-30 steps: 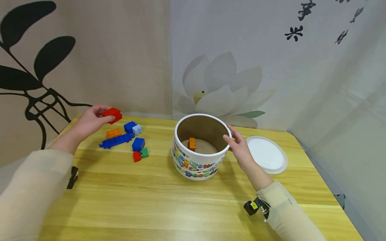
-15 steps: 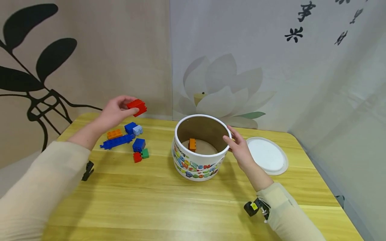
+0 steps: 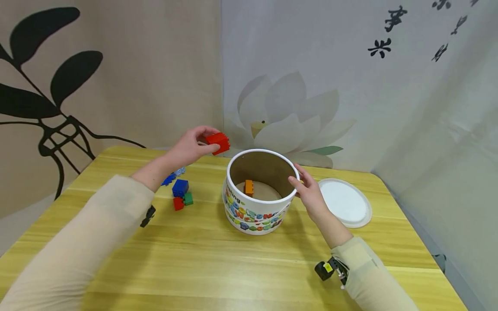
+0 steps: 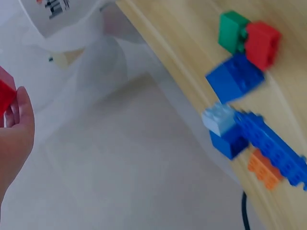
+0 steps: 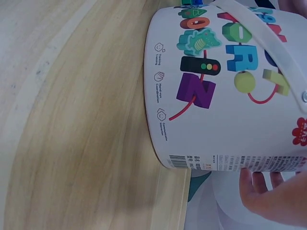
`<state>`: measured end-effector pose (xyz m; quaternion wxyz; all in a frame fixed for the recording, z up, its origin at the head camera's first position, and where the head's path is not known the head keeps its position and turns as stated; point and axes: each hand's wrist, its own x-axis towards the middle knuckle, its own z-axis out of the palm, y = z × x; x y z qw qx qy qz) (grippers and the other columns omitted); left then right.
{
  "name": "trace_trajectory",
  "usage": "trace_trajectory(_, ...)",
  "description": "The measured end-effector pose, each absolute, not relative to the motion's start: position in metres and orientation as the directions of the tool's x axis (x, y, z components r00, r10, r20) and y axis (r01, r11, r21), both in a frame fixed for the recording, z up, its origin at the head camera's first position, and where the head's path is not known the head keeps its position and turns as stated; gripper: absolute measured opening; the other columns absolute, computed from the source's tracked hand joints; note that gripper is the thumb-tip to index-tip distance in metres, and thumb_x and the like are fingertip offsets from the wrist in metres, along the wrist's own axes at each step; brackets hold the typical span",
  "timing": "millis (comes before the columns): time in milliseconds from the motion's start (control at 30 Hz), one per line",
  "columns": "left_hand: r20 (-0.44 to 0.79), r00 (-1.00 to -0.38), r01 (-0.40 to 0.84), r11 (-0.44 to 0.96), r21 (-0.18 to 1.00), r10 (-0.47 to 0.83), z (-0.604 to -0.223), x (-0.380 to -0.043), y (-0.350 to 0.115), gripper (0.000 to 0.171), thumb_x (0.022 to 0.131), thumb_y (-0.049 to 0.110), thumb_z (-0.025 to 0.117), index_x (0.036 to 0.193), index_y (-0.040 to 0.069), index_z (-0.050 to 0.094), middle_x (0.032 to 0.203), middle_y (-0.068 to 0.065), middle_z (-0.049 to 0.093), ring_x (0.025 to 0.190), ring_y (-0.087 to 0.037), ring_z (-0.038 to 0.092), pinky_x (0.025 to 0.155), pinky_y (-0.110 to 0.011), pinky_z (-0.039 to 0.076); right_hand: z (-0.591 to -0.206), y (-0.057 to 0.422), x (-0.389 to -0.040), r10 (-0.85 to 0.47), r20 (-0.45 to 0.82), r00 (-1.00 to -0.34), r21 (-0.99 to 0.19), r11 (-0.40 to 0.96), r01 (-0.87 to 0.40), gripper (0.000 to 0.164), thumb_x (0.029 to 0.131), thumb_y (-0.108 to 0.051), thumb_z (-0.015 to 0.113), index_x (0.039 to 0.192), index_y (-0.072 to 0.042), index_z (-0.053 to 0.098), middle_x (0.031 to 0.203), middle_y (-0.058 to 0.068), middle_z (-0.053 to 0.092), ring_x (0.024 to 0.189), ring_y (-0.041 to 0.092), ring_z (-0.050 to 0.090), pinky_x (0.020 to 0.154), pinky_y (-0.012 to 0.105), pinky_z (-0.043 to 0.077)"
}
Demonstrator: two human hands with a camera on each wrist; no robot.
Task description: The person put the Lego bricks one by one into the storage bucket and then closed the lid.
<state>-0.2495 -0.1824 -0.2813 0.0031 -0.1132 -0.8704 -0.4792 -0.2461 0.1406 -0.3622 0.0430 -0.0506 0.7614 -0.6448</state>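
My left hand (image 3: 188,149) pinches a red toy brick (image 3: 219,143) between thumb and fingers. It is in the air just beyond the left of the bucket's rim. In the left wrist view only part of the red brick (image 4: 5,96) shows, at the left edge. The white printed bucket (image 3: 254,219) stands upright on the table, with one orange brick (image 3: 248,188) inside. My right hand (image 3: 310,196) grips the bucket's right side at the rim, thumb near the top edge. In the right wrist view its fingers (image 5: 259,184) lie against the bucket wall.
Left of the bucket lie a blue brick (image 3: 180,188) and a joined red and green pair (image 3: 183,201). My left forearm covers other pieces; the left wrist view shows a long blue piece (image 4: 276,148) and an orange brick (image 4: 265,168). A white lid (image 3: 345,203) lies right of the bucket.
My left hand has carried the red brick rightward from above the loose bricks to beside the bucket. The right hand and bucket stay in place.
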Motion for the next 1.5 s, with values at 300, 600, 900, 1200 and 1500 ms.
trace_trajectory(300, 0.118, -0.955, 0.244, 0.493, 0.835, 0.273, -0.285, -0.254, -0.148, 0.041, 0.090, 0.018, 0.061, 0.128, 0.006, 0.050, 0.121, -0.014, 0.056, 0.103, -0.027, 0.052, 0.083, -0.032, 0.048, -0.366, 0.142, -0.247, -0.140, 0.008, -0.990, -0.987, 0.156, -0.030, 0.053, 0.096, -0.014, 0.050, 0.146, -0.014, 0.033, 0.136, 0.018, 0.044, 0.084, -0.004, 0.058, 0.088, 0.036, 0.048)
trace_trajectory(600, 0.126, -0.935, 0.283, 0.489, 0.825, 0.330, -0.290, -0.254, -0.129, 0.042, 0.088, 0.018, 0.063, 0.127, 0.006, 0.054, 0.121, -0.013, 0.058, 0.105, -0.026, 0.053, 0.090, -0.037, 0.047, -0.367, 0.143, -0.247, -0.134, 0.015, -0.991, -0.986, 0.163, -0.037, 0.053, 0.096, -0.015, 0.051, 0.146, -0.014, 0.034, 0.136, 0.018, 0.045, 0.089, 0.000, 0.057, 0.092, 0.041, 0.046)
trace_trajectory(900, 0.164, -0.945, 0.282, 0.446, 0.849, 0.284, -0.288, -0.253, -0.155, 0.045, 0.089, 0.021, 0.064, 0.129, 0.004, 0.052, 0.129, -0.016, 0.055, 0.121, -0.029, 0.050, 0.103, -0.044, 0.040, -0.366, 0.140, -0.246, -0.135, 0.007, -0.991, -0.986, 0.167, -0.030, 0.053, 0.096, -0.015, 0.052, 0.146, -0.015, 0.034, 0.136, 0.017, 0.045, 0.097, 0.011, 0.058, 0.093, 0.041, 0.046)
trace_trajectory(1200, 0.113, -0.984, 0.174, 0.565, 0.807, 0.140, -0.310, -0.245, -0.228, 0.051, 0.093, 0.035, 0.057, 0.132, 0.005, 0.048, 0.127, -0.018, 0.053, 0.115, -0.030, 0.049, 0.097, -0.045, 0.041, -0.362, 0.141, -0.245, -0.118, -0.007, -0.993, -0.986, 0.163, -0.012, 0.053, 0.096, -0.014, 0.051, 0.146, -0.014, 0.033, 0.137, 0.018, 0.045, 0.109, 0.026, 0.054, 0.100, 0.051, 0.040)
trace_trajectory(1500, -0.019, -0.997, 0.030, 0.600, 0.800, 0.076, -0.362, -0.238, -0.269, 0.060, 0.092, 0.037, 0.057, 0.136, -0.001, 0.042, 0.133, -0.023, 0.048, 0.119, -0.033, 0.047, 0.098, -0.041, 0.043, -0.366, 0.141, -0.244, -0.141, 0.044, -0.989, -0.988, 0.140, -0.064, 0.058, 0.094, -0.025, 0.055, 0.146, -0.012, 0.033, 0.137, 0.021, 0.043, 0.117, 0.039, 0.048, 0.100, 0.054, 0.039)
